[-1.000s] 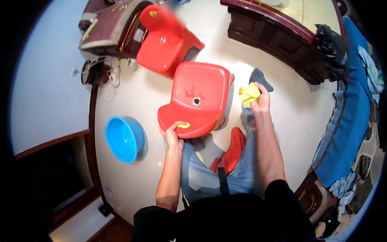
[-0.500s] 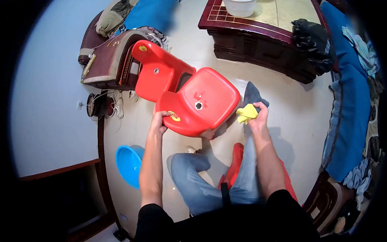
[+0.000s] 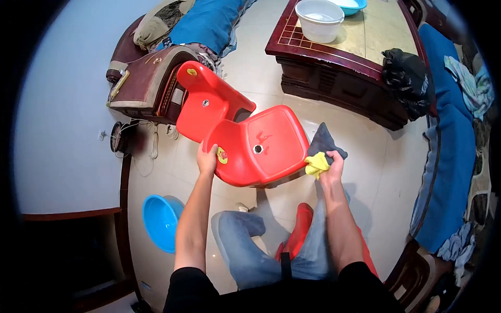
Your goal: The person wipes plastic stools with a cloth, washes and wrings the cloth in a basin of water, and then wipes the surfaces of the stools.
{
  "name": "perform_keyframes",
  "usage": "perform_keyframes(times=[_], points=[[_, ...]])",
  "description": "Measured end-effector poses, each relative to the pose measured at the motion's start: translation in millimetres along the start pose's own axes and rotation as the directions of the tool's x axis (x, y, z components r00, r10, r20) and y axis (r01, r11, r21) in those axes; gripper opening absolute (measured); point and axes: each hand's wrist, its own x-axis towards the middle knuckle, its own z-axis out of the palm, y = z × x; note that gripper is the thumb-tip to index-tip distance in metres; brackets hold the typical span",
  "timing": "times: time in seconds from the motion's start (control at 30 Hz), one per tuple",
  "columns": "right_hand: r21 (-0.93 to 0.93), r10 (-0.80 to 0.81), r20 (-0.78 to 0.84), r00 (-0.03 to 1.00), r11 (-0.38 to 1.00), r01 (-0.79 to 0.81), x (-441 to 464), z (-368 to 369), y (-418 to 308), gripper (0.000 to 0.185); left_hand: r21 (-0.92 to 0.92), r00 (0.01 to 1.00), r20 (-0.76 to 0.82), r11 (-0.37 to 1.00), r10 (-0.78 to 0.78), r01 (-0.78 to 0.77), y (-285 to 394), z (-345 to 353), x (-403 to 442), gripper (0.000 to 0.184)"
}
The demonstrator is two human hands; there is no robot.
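My left hand [image 3: 207, 159] grips the backrest edge of a red plastic chair [image 3: 276, 141], beside its yellow sticker. The chair's seat, with a hole and a dark red mark on it, faces up. Bunched in my right hand [image 3: 333, 168] is a yellow cloth [image 3: 316, 165], close to the seat's right corner. A dark grey piece of cloth [image 3: 323, 142] shows just beyond that hand; whether the hand touches it I cannot tell. Behind the first chair stands a second red chair [image 3: 201, 117], close against it.
A blue basin [image 3: 160, 223] sits on the floor at the left. The dark wooden table [image 3: 334, 62] at the back bears a white bucket [image 3: 320, 23] and a black plastic bag [image 3: 407, 83]. A blue-covered sofa [image 3: 449, 172] lines the right; a brown armchair [image 3: 143, 78] stands back left.
The held chair has turned so that its backrest points left, and it now sits close to the second chair. My left hand has moved with the backrest, and the yellow cloth is still in my right.
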Motion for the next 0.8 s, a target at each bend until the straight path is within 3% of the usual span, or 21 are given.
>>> perform_keyframes(times=[0.03, 0.1, 0.2, 0.3, 0.37, 0.5, 0.63, 0.67, 0.73, 0.8], points=[[-0.074, -0.104, -0.040, 0.994, 0.992, 0.101, 4, 2, 1, 0.025, 0.106, 0.990, -0.067, 0.988, 0.123, -0.116, -6, -2, -6, 0.046], [-0.222, -0.308, -0.087, 0.947, 0.933, 0.283, 0, 16, 1, 0.025, 0.168, 0.985, -0.148, 0.984, 0.083, -0.058, 1, 2, -10, 0.047], [-0.382, -0.475, -0.087, 0.876, 0.828, 0.411, 16, 51, 3, 0.032, 0.303, 0.969, -0.242, 0.953, 0.043, 0.033, 19, 5, -15, 0.050], [-0.492, -0.672, 0.146, 0.726, 0.587, 0.643, 50, 83, 19, 0.040, 0.360, 0.966, -0.252, 0.932, 0.050, 0.046, 15, 4, -12, 0.048], [-0.578, -0.709, 0.339, 0.618, 0.360, 0.732, 74, 104, 30, 0.046, 0.362, 0.968, -0.250, 0.930, 0.028, 0.066, 23, 4, -13, 0.048], [-0.601, -0.661, 0.621, 0.422, -0.056, 0.797, 128, 146, 69, 0.055, 0.261, 0.974, -0.226, 0.962, -0.020, 0.081, 35, 3, -16, 0.045], [-0.587, -0.298, 0.809, 0.507, -0.351, 0.730, 214, 132, 146, 0.076, 0.027, 0.979, -0.189, 0.997, -0.071, 0.077, 19, 3, -10, 0.042], [-0.603, -0.149, 0.771, 0.619, -0.484, 0.634, 237, 116, 173, 0.081, -0.005, 0.979, -0.191, 0.997, -0.072, 0.073, 11, 4, -8, 0.044], [-0.329, 0.065, 0.790, 0.609, -0.795, 0.510, 197, 116, 208, 0.086, -0.067, 0.979, -0.191, 0.996, -0.070, 0.058, 12, 4, -8, 0.047], [-0.239, 0.168, 0.838, 0.520, -0.742, 0.626, 197, 103, 236, 0.089, -0.069, 0.977, -0.191, 0.994, -0.093, 0.081, 12, 4, -7, 0.048]])
